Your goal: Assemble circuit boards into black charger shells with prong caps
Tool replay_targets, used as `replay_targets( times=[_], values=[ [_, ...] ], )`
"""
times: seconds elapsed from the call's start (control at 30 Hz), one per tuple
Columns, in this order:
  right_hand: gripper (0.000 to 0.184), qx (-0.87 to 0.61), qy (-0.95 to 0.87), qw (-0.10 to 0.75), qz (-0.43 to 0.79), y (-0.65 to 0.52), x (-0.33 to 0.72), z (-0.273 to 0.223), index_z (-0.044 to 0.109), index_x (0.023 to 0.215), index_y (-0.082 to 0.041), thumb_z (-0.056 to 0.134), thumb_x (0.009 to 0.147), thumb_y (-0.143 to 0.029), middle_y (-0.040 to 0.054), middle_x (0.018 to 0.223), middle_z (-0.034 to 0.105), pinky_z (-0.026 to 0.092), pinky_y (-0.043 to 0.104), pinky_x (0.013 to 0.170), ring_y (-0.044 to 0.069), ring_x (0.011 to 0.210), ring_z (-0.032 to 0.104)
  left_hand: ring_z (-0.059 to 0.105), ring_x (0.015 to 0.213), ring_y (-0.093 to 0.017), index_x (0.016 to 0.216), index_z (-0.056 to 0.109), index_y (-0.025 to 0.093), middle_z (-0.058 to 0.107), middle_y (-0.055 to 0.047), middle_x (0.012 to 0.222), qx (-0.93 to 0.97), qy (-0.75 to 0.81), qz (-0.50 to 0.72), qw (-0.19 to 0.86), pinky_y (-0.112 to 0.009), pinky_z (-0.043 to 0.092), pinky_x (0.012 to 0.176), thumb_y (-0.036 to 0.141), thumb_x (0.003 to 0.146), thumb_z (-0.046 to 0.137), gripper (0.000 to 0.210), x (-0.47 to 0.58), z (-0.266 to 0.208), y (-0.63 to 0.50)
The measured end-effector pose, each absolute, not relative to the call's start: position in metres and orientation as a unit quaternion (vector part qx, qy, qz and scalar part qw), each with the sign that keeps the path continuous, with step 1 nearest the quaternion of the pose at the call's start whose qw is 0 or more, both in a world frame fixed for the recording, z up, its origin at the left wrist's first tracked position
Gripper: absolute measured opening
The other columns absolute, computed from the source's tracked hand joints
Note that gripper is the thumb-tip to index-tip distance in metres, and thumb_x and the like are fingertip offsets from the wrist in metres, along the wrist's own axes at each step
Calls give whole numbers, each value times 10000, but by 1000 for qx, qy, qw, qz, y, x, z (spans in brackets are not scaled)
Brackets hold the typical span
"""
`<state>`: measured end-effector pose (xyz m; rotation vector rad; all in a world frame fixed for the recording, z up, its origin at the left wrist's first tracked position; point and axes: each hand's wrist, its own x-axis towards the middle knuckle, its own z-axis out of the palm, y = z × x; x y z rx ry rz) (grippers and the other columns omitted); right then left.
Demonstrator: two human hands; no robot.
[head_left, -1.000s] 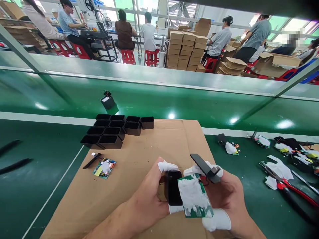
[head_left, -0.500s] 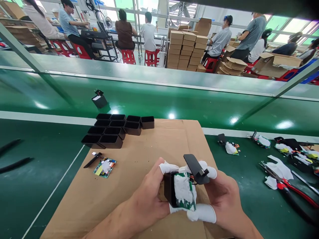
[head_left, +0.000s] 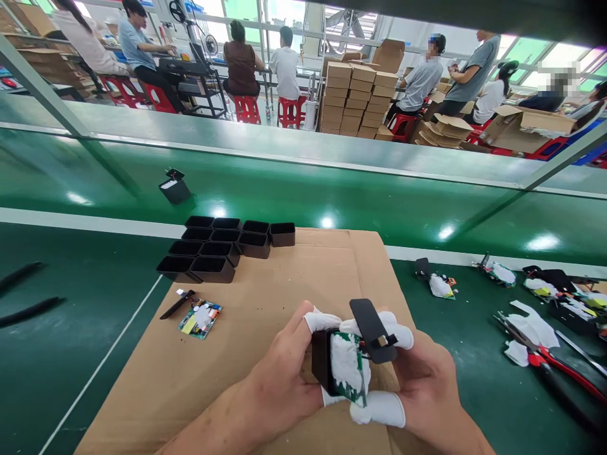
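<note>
Over the cardboard, my left hand (head_left: 289, 366) is closed around a black plastic case (head_left: 322, 363), its open end turned to the right. A green circuit board (head_left: 348, 370) coated with white paste sits partly inside that case. White finger cots cover my fingertips. My right hand (head_left: 417, 373) grips the board's outer end between thumb and fingers. A black end cap (head_left: 370, 325) hangs by short wires at the board's upper right, against my right fingers. How deep the board reaches into the case is hidden.
Several empty black cases (head_left: 220, 246) stand in rows on the cardboard sheet (head_left: 322, 265). Near them lies a loose circuit board (head_left: 202, 318). At right are red-handled pliers (head_left: 535, 354) and more pasted boards (head_left: 441, 285). A filled case (head_left: 174, 188) moves along the green belt (head_left: 284, 183).
The board has gone slightly further left into the case, with my right hand moving along. On the belt, the filled case has shifted left.
</note>
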<state>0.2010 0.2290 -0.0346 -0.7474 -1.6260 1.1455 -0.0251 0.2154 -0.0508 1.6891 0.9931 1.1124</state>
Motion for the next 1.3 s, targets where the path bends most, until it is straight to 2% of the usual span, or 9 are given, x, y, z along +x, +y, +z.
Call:
replay_targets(
  times=[0.37, 0.5, 0.73, 0.83, 0.93, 1.0, 1.07, 1.17, 1.3],
  values=[
    [514, -299, -715, 441, 452, 235, 194, -22, 805, 1228, -338, 1034, 767, -338, 36, 1087, 790, 590, 345, 772, 246, 895, 710, 523, 820, -167, 1126, 617, 269, 507, 8, 992, 690, 393, 439, 420, -295, 480, 674, 62, 738, 837, 492, -25, -53, 215],
    [547, -304, -728, 434, 435, 235, 194, -21, 794, 1268, -358, 1029, 776, -323, 25, 1105, 787, 604, 329, 801, 237, 915, 719, 542, 824, -172, 1165, 622, 263, 519, -3, 1006, 687, 390, 439, 428, -301, 502, 682, 64, 753, 802, 492, -26, -51, 215],
    [667, -321, -751, 403, 413, 237, 191, -15, 721, 1406, -382, 1008, 806, -326, 48, 1328, 744, 634, 328, 974, 266, 1144, 722, 543, 837, -180, 1195, 641, 256, 574, 4, 983, 698, 394, 433, 411, -296, 475, 722, 92, 732, 845, 531, -26, -47, 218],
    [667, -321, -765, 400, 390, 237, 191, -15, 702, 1438, -380, 984, 834, -353, 58, 1347, 737, 636, 342, 1011, 282, 1175, 726, 600, 923, -209, 1260, 652, 259, 664, -22, 1060, 652, 362, 448, 494, -330, 526, 837, 203, 749, 954, 596, -24, -48, 218],
    [703, -318, -761, 407, 392, 236, 195, -17, 659, 1488, -374, 958, 853, -334, 70, 1400, 719, 640, 364, 1024, 294, 1195, 727, 658, 1126, -259, 1346, 651, 285, 711, -67, 1262, 556, 343, 458, 603, -376, 536, 1033, 273, 686, 1052, 772, -23, -50, 214],
    [706, -310, -758, 418, 394, 235, 198, -17, 620, 1526, -383, 904, 886, -291, 71, 1429, 711, 641, 382, 1032, 297, 1201, 729, 666, 1231, -282, 1398, 633, 313, 713, -83, 1355, 496, 336, 457, 657, -384, 527, 1081, 309, 667, 1073, 853, -24, -47, 212],
    [717, -307, -762, 418, 388, 234, 200, -15, 599, 1547, -377, 847, 889, -237, 78, 1449, 702, 641, 409, 1048, 312, 1226, 726, 702, 1219, -279, 1431, 615, 331, 741, -89, 1341, 448, 299, 458, 708, -366, 558, 1022, 395, 717, 1046, 837, -26, -42, 211],
    [799, -306, -771, 403, 387, 232, 198, -12, 584, 1553, -356, 828, 816, -167, 93, 1426, 713, 655, 430, 1033, 342, 1251, 724, 772, 1129, -274, 1384, 630, 315, 786, -107, 1244, 396, 215, 455, 768, -340, 599, 912, 529, 834, 943, 668, -27, -32, 213],
    [828, -297, -775, 423, 364, 230, 194, -14, 606, 1508, -376, 839, 761, -108, 71, 1327, 755, 679, 374, 931, 298, 1131, 764, 828, 1004, -287, 1295, 674, 267, 811, -119, 1132, 380, 184, 424, 801, -341, 643, 821, 612, 874, 879, 581, -28, -25, 219]
  ],
)
